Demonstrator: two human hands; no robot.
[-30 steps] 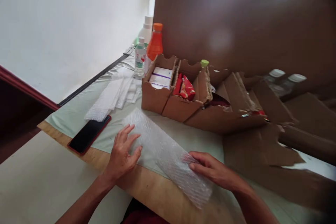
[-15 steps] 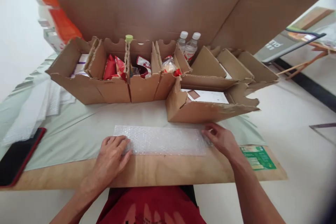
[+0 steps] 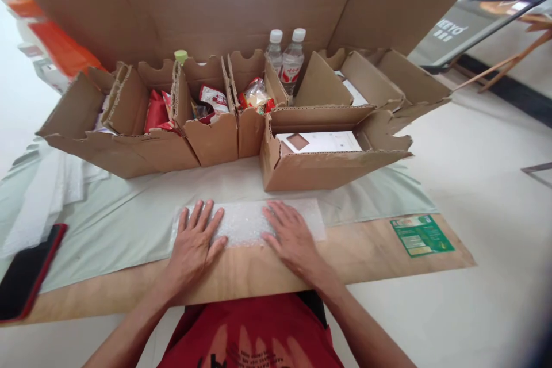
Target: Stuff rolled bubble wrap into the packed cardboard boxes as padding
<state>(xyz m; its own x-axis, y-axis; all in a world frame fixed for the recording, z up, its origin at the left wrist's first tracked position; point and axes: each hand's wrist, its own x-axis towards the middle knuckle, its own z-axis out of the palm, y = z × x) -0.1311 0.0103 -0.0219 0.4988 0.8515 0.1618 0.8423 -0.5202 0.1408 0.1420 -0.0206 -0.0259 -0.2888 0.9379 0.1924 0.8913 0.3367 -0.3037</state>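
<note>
A flat strip of clear bubble wrap (image 3: 244, 223) lies lengthwise along the table in front of me, partly over the cloth and partly over bare wood. My left hand (image 3: 196, 241) rests palm down on its left end, fingers spread. On its right part lies my right hand (image 3: 293, 236), flat too, with the fingers a little apart. Just behind the strip stands a cardboard box (image 3: 332, 172) holding white boxes (image 3: 330, 141).
Cardboard bins (image 3: 218, 141) with snack packets line the back, with two clear bottles (image 3: 292, 63) behind. At left lie more bubble wrap sheets (image 3: 43, 201) and a phone (image 3: 28, 276). A green packet (image 3: 422, 236) lies near the right edge.
My right hand has moved left from the strip's right end and flattened onto it. My left hand's fingers have spread out. The camera view has shifted slightly.
</note>
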